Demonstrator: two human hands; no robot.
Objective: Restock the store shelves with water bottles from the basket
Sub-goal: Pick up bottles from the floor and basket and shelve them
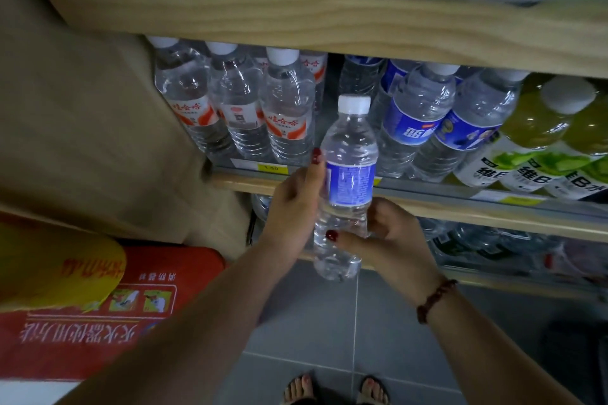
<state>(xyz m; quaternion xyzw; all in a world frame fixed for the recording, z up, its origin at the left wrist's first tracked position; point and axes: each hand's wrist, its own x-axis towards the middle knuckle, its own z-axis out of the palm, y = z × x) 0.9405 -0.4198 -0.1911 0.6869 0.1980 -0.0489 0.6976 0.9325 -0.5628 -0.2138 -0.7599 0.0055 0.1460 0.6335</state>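
A clear water bottle with a white cap and a blue label stands upright in the air in front of the middle shelf. My left hand grips its left side at label height. My right hand holds its lower half, thumb across the front. Behind it on the shelf stand red-labelled water bottles at the left and blue-labelled water bottles at the right, with a dark gap between the two groups. The basket is not in view.
Yellow-green drink bottles fill the shelf's right end. A wooden shelf board hangs overhead, and a lower shelf holds more bottles. A red fire-equipment box stands at the left. Grey floor tiles and my sandalled feet lie below.
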